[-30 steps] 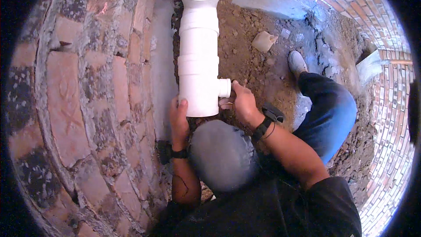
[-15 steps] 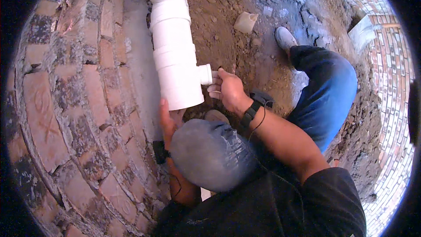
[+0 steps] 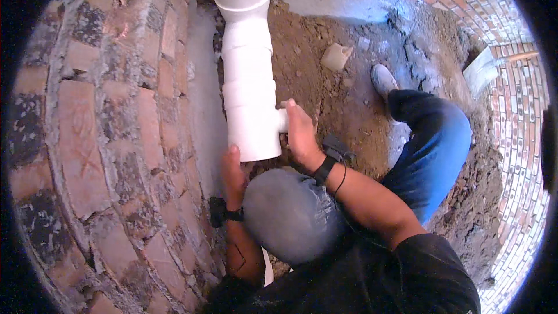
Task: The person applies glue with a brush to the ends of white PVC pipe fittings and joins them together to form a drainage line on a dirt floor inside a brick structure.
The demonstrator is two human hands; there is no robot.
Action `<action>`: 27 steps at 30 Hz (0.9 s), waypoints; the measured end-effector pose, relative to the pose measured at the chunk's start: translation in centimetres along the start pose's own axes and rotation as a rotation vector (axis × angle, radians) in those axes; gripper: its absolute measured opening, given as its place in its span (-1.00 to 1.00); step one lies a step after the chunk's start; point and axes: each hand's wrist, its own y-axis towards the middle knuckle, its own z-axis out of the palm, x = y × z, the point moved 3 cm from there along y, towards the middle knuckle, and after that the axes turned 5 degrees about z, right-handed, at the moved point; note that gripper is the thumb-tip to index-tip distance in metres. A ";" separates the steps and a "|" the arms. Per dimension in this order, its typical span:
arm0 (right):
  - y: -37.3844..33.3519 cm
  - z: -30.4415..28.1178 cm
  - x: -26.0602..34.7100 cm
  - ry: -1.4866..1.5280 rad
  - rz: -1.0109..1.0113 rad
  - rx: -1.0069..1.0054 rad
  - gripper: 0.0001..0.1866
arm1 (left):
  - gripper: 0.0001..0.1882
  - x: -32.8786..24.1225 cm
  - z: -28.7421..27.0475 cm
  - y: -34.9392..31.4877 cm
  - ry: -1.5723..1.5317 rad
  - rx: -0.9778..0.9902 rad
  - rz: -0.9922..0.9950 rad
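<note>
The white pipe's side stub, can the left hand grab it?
Probably not easily: the left hand is at the lower left edge of the white pipe tee, the side stub is across on its right, and the right hand covers the stub's end.

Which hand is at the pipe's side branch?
The right hand, at the side branch of the white pipe; the left hand is at the pipe's lower end.

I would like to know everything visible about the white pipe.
The white pipe is smooth and plastic-looking, with stepped collars and a short side branch pointing right near its closer end. It runs away from the person, along the brick wall. The left hand touches the closer end; the right hand is at the branch. That end's opening is hidden.
</note>
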 end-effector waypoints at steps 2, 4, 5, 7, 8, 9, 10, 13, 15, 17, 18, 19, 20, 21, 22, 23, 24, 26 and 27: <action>-0.2 0.7 1.0 -0.118 -0.223 -0.178 -0.50 | -0.45 0.1 -0.2 -0.4 0.066 -0.023 0.022; 0.5 0.4 0.7 -0.171 -0.169 -0.159 -0.53 | -0.45 -1.4 0.6 -0.4 0.159 0.028 0.011; 0.8 0.2 0.4 -0.223 -0.106 -0.142 -0.56 | -0.44 -1.6 0.9 -0.3 0.258 0.079 -0.009; 0.7 0.7 0.8 -0.221 -0.157 -0.142 -0.62 | -0.46 -1.2 0.5 -0.4 0.175 0.028 0.010; 0.7 0.9 0.8 -0.219 -0.138 -0.127 -0.64 | -0.47 -0.9 0.3 -0.4 0.090 -0.014 0.020; 0.8 0.7 0.8 -0.224 -0.116 -0.120 -0.66 | -0.47 -1.0 1.1 -0.6 0.087 -0.012 0.021; 1.1 0.5 0.6 -0.227 -0.117 -0.122 -0.66 | -0.47 -1.1 1.8 -0.9 -0.023 -0.049 0.010; 1.3 0.5 0.8 -0.274 -0.169 -0.156 -0.69 | -0.47 -1.5 1.5 -0.7 0.001 -0.056 -0.008; 1.2 0.2 1.3 -0.250 -0.168 -0.127 -0.70 | -0.46 -1.7 1.3 -0.6 0.134 -0.025 -0.017; 1.1 0.0 1.7 -0.240 -0.171 -0.122 -0.70 | -0.45 -1.9 1.7 -0.5 0.154 0.057 -0.034; 1.1 0.0 1.8 -0.230 -0.172 -0.118 -0.70 | -0.45 -1.6 1.8 -0.6 0.156 0.055 -0.033; 1.2 0.1 1.7 -0.228 -0.172 -0.116 -0.70 | -0.45 -1.0 1.7 -0.7 0.096 -0.015 -0.018; 1.3 0.2 1.5 -0.243 -0.176 -0.127 -0.70 | -0.45 -0.6 1.6 -0.6 0.036 -0.085 -0.001; 1.3 0.2 1.3 -0.260 -0.177 -0.140 -0.70 | -0.45 -0.5 1.1 -0.5 0.038 -0.086 -0.002; 1.2 0.2 1.3 -0.258 -0.177 -0.140 -0.70 | -0.45 -0.6 0.7 -0.4 0.151 -0.006 -0.016; 1.3 0.1 1.2 -0.242 -0.171 -0.124 -0.69 | -0.44 -0.7 0.5 -0.3 0.263 0.074 -0.029; 1.4 0.0 1.2 -0.228 -0.168 -0.106 -0.68 | -0.44 -0.9 1.1 -0.6 0.263 0.074 -0.027; 1.6 -0.3 1.0 -0.263 -0.168 -0.104 -0.67 | -0.45 -1.4 2.6 -1.2 -0.003 -0.094 -0.042; 1.5 -0.3 1.1 -0.297 -0.167 -0.097 -0.66 | -0.45 -1.5 2.6 -1.1 -0.006 -0.092 -0.034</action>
